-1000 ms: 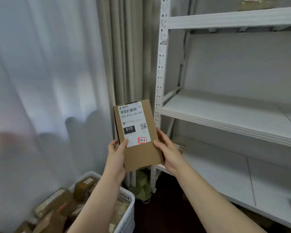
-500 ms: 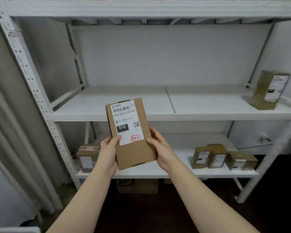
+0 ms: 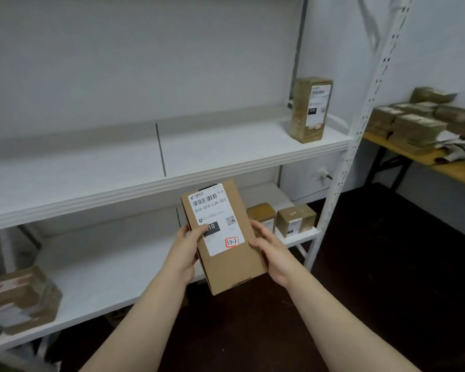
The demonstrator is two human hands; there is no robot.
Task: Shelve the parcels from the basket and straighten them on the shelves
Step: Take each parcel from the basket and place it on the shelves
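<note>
I hold a flat brown cardboard parcel (image 3: pixel 231 259) upright in front of the white shelf unit, its white shipping label facing me. My left hand (image 3: pixel 184 251) grips its left edge with the thumb on the label. My right hand (image 3: pixel 273 253) grips its right edge. The middle shelf (image 3: pixel 151 178) carries one tall taped parcel (image 3: pixel 310 110) standing at its right end. On the lower shelf (image 3: pixel 105 275), two small parcels (image 3: pixel 295 220) sit at the right and a taped parcel (image 3: pixel 22 299) lies at the left. The basket is out of view.
The shelf's white perforated upright (image 3: pixel 352 146) stands at the right. Beyond it a wooden table (image 3: pixel 427 159) holds several stacked parcels (image 3: pixel 419 119). Dark floor (image 3: pixel 387 277) lies below and to the right. A wall socket (image 3: pixel 323 174) shows behind the lower shelf.
My view has swung right from the curtain and basket along the shelf unit to its right end. Both hands keep the same grip on the parcel.
</note>
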